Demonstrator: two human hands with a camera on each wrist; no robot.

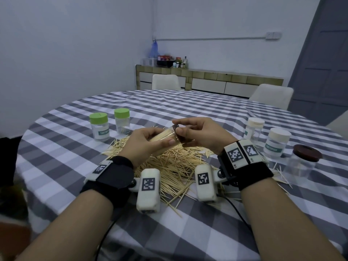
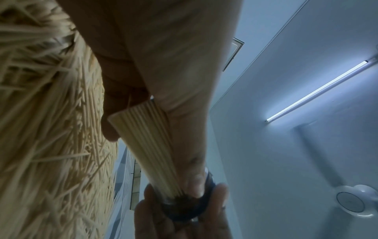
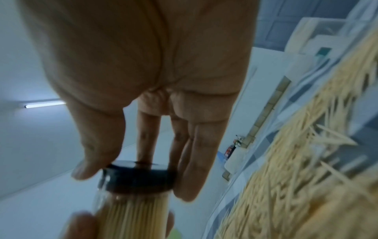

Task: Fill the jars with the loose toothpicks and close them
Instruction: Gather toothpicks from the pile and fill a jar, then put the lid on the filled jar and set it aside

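Note:
A clear jar (image 1: 165, 138) packed with toothpicks is held tilted above the loose toothpick pile (image 1: 169, 164). My left hand (image 1: 148, 140) grips the jar's body (image 2: 151, 145). My right hand (image 1: 195, 132) pinches the dark brown lid (image 1: 178, 129) seated on the jar's mouth, thumb on one side and fingers on the other, as the right wrist view shows at the lid (image 3: 139, 176). The jar's base is hidden in my left palm.
Two green-lidded jars (image 1: 99, 127) (image 1: 122, 119) stand at the left, two cream-lidded jars (image 1: 254, 129) (image 1: 276, 144) at the right, and a brown-lidded clear jar (image 1: 305, 162) at the far right. The checked tablecloth (image 1: 188, 106) covers the round table; chairs stand behind.

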